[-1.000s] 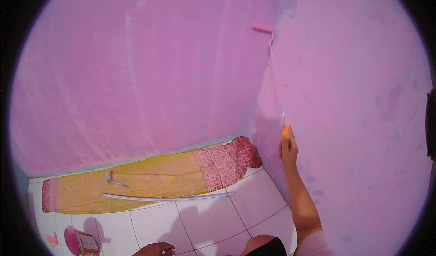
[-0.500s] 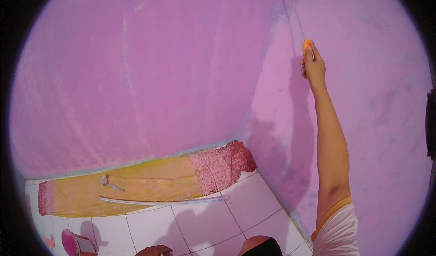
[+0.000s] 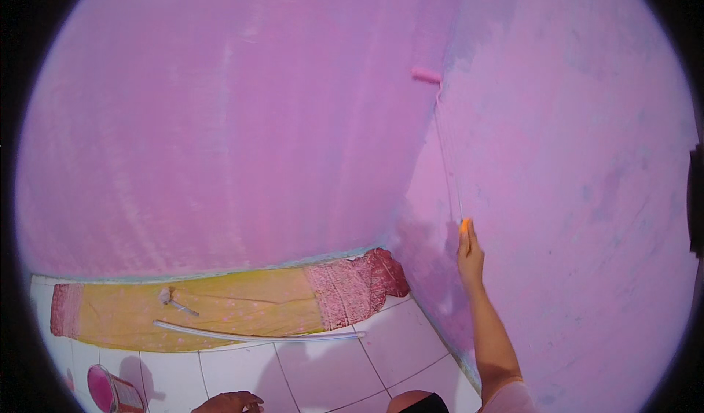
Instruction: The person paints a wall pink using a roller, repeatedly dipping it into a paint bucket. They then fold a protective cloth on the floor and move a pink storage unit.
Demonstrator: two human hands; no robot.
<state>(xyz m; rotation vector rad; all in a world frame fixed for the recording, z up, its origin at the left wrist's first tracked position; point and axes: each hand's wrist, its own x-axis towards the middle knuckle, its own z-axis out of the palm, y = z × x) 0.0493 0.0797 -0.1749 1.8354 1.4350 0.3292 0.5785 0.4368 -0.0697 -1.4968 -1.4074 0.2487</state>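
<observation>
My right hand (image 3: 471, 252) is closed around the orange handle of a paint roller. The thin rod slants up and left to its pink roller head (image 3: 425, 76), which lies against the left wall (image 3: 293, 120) beside the corner. My left hand (image 3: 233, 401) hangs low at the bottom edge, partly cut off; its fingers reach loosely to the right and nothing shows in them. To its left a small paint bucket (image 3: 130, 397), pink inside, stands tilted in the view on the tiles.
A yellow cloth (image 3: 242, 303) with red patterned ends runs along the wall's foot. On it lie a small brush-like tool (image 3: 176, 301) and, at its near edge, a long pale strip (image 3: 257, 337). The right wall (image 3: 587, 230) has patchy pink paint. My knee (image 3: 411, 400) shows over white tiles (image 3: 323, 369).
My right hand has come down and slightly left along the corner. The roller head, out of view before, now shows on the left wall. My left hand has shifted slightly left.
</observation>
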